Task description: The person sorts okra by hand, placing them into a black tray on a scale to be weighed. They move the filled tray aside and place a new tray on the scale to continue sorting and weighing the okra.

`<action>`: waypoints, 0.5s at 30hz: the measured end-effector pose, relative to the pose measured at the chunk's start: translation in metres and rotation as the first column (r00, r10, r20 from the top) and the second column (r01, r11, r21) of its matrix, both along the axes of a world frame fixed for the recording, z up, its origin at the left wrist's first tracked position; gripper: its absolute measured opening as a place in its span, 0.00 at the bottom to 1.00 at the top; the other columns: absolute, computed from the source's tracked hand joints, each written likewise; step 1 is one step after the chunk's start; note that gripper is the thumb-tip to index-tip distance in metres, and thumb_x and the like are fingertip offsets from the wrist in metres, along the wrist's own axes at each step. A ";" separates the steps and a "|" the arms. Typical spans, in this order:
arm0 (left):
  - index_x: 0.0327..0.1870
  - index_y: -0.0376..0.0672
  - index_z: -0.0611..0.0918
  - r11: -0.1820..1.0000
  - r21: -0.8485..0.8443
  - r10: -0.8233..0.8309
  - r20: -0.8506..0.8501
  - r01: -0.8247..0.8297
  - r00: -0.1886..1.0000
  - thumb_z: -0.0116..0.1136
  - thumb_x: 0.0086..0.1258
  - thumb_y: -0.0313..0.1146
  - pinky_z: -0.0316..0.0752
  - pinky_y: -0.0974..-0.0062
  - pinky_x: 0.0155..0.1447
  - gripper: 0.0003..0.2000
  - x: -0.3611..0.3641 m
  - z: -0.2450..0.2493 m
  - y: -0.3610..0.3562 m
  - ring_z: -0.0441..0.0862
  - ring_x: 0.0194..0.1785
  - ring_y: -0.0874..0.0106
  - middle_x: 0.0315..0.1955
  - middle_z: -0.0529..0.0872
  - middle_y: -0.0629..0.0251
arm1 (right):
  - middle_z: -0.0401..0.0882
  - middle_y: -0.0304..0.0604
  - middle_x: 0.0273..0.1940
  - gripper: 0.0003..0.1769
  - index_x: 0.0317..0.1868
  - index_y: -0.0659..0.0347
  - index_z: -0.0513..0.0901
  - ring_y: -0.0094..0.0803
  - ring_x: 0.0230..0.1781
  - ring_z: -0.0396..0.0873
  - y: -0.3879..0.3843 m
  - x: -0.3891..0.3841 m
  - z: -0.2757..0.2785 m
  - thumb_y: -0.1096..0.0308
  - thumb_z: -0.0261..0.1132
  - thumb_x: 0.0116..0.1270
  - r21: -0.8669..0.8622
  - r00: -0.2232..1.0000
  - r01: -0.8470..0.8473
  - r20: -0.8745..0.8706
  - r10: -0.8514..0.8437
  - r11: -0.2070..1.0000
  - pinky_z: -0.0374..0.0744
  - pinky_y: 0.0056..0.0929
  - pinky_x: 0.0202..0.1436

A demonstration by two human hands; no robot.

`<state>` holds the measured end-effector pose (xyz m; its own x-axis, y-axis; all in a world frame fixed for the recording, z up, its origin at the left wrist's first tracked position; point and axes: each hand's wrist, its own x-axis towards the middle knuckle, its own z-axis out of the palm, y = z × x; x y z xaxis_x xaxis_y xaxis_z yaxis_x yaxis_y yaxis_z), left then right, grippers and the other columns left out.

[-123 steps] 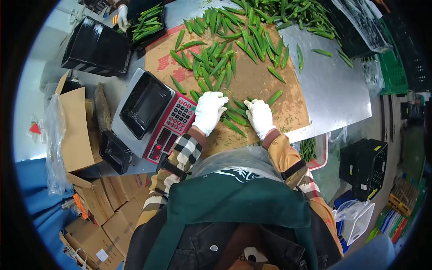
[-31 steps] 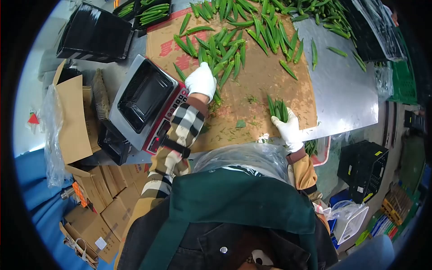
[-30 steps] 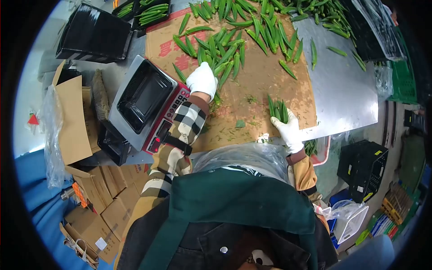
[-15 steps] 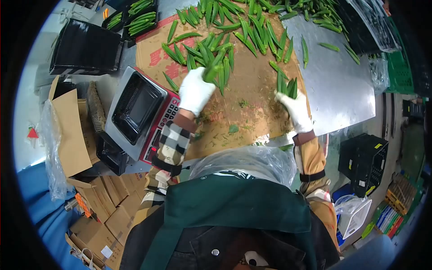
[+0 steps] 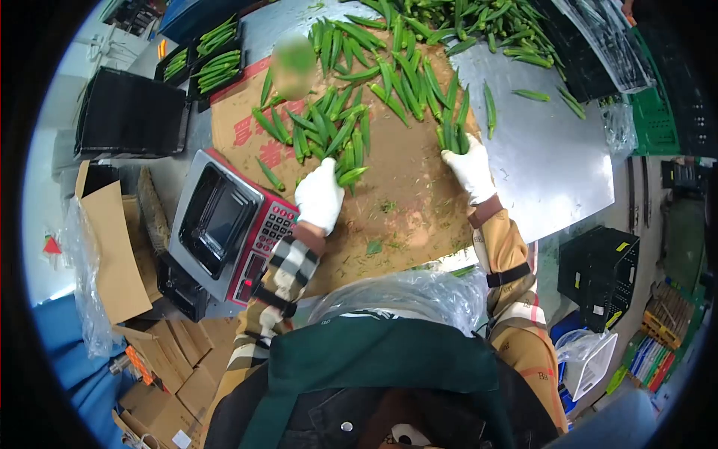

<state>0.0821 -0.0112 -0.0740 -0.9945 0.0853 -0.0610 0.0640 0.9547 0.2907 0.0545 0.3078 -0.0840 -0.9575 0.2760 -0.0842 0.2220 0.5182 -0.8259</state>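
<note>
My left hand (image 5: pixel 320 197), in a white glove, is closed at the lower edge of the left okra pile (image 5: pixel 325 123), its fingers round an okra pod (image 5: pixel 351 176). My right hand (image 5: pixel 471 170), gloved too, grips a small bunch of okra (image 5: pixel 453 137) that points away from me, at the right side of the cardboard sheet (image 5: pixel 411 179). More okra (image 5: pixel 407 82) lies loose on the far part of the cardboard. Small green trimmings are scattered between my hands.
At the left a scale (image 5: pixel 247 247) carries a black tray (image 5: pixel 219 217). Trays of okra (image 5: pixel 217 71) stand beyond it, near a black crate (image 5: pixel 133 112). A large okra heap (image 5: pixel 501 26) covers the far right of the metal table (image 5: pixel 553 165). Black crates (image 5: pixel 598 273) sit at the lower right.
My left hand has come down nearer to me, from the upper pods to the pile's lower edge. My right hand has shifted slightly up and left with its bunch. The whole view has shifted a little.
</note>
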 end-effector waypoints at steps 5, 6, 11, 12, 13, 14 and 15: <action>0.52 0.40 0.80 0.818 0.534 0.123 0.201 -0.214 0.972 0.66 0.62 0.30 0.80 0.63 0.47 0.16 0.019 0.022 -0.003 0.88 0.42 0.55 0.37 0.89 0.55 | 0.90 0.53 0.40 0.25 0.54 0.67 0.83 0.42 0.41 0.88 0.042 -0.047 0.002 0.66 0.75 0.57 -0.049 0.971 0.220 -0.082 -0.223 0.974 0.82 0.34 0.50; 0.51 0.40 0.81 0.758 0.607 0.138 0.207 -0.238 0.969 0.66 0.62 0.30 0.80 0.65 0.46 0.16 0.022 0.024 -0.004 0.88 0.40 0.57 0.36 0.89 0.55 | 0.90 0.53 0.41 0.25 0.54 0.66 0.83 0.45 0.42 0.89 0.043 -0.058 0.001 0.65 0.75 0.57 -0.003 0.967 0.240 -0.091 -0.239 0.971 0.83 0.36 0.50; 0.44 0.38 0.81 0.771 0.538 0.290 0.178 -0.339 0.941 0.66 0.63 0.28 0.77 0.72 0.44 0.10 0.014 0.036 -0.005 0.80 0.34 0.74 0.31 0.85 0.63 | 0.88 0.58 0.47 0.31 0.60 0.63 0.81 0.54 0.50 0.87 0.026 -0.085 -0.030 0.61 0.77 0.58 0.276 0.975 0.201 0.041 -0.221 0.940 0.83 0.42 0.55; 0.45 0.38 0.81 0.772 0.540 0.288 0.171 -0.334 0.942 0.66 0.63 0.28 0.77 0.72 0.44 0.10 0.010 0.039 -0.002 0.80 0.34 0.73 0.31 0.85 0.62 | 0.88 0.58 0.48 0.31 0.61 0.63 0.81 0.54 0.50 0.87 0.021 -0.087 -0.031 0.60 0.77 0.58 0.318 0.966 0.203 0.086 -0.242 0.926 0.83 0.42 0.55; 0.45 0.38 0.81 0.773 0.543 0.286 0.165 -0.329 0.944 0.66 0.64 0.28 0.77 0.72 0.44 0.11 0.008 0.042 0.000 0.80 0.34 0.73 0.31 0.85 0.62 | 0.89 0.58 0.47 0.31 0.58 0.63 0.82 0.54 0.50 0.87 0.018 -0.086 -0.028 0.60 0.77 0.56 0.312 0.961 0.234 0.067 -0.267 0.921 0.83 0.42 0.56; 0.45 0.38 0.81 0.773 0.545 0.286 0.160 -0.326 0.945 0.66 0.64 0.28 0.78 0.72 0.44 0.11 0.006 0.042 0.003 0.80 0.34 0.73 0.31 0.86 0.62 | 0.89 0.58 0.46 0.30 0.57 0.63 0.83 0.53 0.49 0.87 0.023 -0.084 -0.027 0.60 0.76 0.55 0.254 0.970 0.208 0.069 -0.233 0.945 0.83 0.42 0.55; 0.47 0.39 0.82 0.786 0.528 0.285 0.151 -0.321 0.946 0.66 0.64 0.28 0.78 0.72 0.45 0.11 0.003 0.041 0.005 0.82 0.35 0.74 0.31 0.87 0.61 | 0.89 0.58 0.45 0.30 0.56 0.64 0.83 0.52 0.49 0.87 0.032 -0.081 -0.027 0.60 0.76 0.54 0.194 0.978 0.180 0.071 -0.197 0.964 0.83 0.42 0.55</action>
